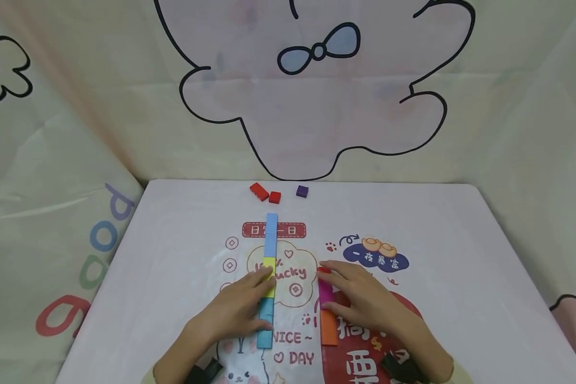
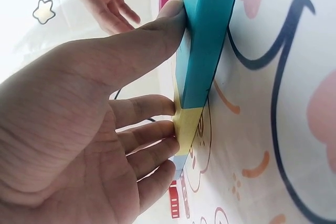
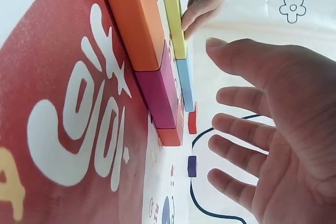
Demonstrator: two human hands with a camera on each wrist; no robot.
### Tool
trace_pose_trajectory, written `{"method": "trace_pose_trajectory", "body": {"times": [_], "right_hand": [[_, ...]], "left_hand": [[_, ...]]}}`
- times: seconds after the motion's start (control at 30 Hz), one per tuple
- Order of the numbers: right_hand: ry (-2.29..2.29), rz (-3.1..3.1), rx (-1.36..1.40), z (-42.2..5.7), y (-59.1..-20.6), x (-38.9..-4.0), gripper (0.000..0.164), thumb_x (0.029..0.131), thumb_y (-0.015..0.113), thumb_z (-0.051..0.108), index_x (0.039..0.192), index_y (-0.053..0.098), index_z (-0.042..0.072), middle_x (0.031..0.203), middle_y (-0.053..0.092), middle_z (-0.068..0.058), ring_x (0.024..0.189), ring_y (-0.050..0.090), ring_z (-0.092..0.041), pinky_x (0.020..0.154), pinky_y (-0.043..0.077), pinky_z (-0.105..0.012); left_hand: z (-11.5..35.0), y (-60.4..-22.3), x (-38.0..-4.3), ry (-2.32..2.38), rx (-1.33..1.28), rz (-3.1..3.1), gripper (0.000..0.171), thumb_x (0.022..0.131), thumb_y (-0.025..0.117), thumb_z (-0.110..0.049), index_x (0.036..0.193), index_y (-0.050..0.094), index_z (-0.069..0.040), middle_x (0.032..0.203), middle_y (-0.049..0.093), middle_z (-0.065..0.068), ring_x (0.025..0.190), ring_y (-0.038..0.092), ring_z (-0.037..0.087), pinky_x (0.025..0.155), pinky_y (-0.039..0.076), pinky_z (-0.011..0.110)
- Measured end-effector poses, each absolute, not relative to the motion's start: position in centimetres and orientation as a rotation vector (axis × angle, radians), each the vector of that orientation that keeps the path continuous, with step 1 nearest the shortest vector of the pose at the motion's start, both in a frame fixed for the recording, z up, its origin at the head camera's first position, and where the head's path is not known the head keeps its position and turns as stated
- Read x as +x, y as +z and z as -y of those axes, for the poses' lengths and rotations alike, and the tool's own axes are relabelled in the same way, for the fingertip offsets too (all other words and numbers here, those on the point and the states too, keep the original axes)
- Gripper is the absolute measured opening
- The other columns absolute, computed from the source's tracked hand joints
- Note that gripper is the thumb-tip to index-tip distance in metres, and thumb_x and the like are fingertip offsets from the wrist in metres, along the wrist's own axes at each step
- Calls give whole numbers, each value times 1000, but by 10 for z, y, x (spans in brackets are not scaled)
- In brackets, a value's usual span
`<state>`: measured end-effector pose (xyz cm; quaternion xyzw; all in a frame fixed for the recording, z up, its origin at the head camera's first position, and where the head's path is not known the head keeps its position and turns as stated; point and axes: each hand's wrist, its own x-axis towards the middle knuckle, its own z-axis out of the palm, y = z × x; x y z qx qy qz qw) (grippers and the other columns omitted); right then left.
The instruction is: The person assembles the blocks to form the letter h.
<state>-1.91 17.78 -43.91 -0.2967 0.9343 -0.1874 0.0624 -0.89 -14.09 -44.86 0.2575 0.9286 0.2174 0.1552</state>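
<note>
A straight row of blocks lies on the left, with light blue blocks [image 1: 271,234] at the far end, then yellow [image 2: 189,129], then teal [image 2: 210,40]. My left hand [image 1: 237,309] rests along this row, thumb touching the teal part and fingertips at the yellow. To the right runs a shorter row: a red block [image 3: 169,137], a magenta block [image 3: 160,95] and an orange block [image 1: 329,328]. My right hand [image 1: 365,298] is spread beside and over it, fingers apart and fairly straight. In the right wrist view its fingers stand off the blocks, holding nothing.
Two loose red blocks [image 1: 274,197] and a dark purple block [image 1: 302,191] lie near the back edge of the white table [image 1: 182,213]. The tabletop has printed lettering and drawings. A patterned cloth [image 1: 509,106] hangs behind.
</note>
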Motion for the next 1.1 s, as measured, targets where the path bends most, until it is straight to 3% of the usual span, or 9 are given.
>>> {"method": "trace_pose_trajectory", "body": {"times": [0.2, 0.5, 0.9, 1.1], "right_hand": [[-546, -2836, -876, -188, -444, -11, 74, 86, 86, 43, 152, 59, 24, 157, 57, -5, 143, 57, -31, 104, 60, -54], [-479, -2840, -924, -195, -464, 5, 84, 87, 79, 63, 158, 52, 26, 168, 44, 2, 151, 47, -25, 118, 50, -55], [-443, -2776, -922, -193, -471, 6, 92, 88, 70, 74, 162, 44, 26, 171, 40, 8, 152, 48, -26, 122, 45, -54], [-463, -2779, -948, -194, -471, 5, 95, 86, 72, 74, 163, 42, 27, 172, 39, 8, 153, 46, -21, 121, 47, -53]], "left_hand": [[139, -448, -12, 620, 753, -2651, 92, 81, 89, -46, 159, 50, -16, 171, 40, 4, 158, 41, 32, 118, 49, 55], [139, -447, -14, 598, 750, -2649, 92, 81, 91, -45, 158, 50, -15, 171, 41, 5, 158, 41, 33, 118, 50, 56], [141, -449, -10, 597, 731, -2642, 94, 81, 90, -47, 160, 49, -16, 172, 40, 5, 159, 40, 33, 119, 48, 55], [140, -447, -10, 601, 721, -2651, 95, 80, 91, -46, 160, 49, -16, 172, 40, 5, 159, 40, 33, 119, 48, 55]]}}
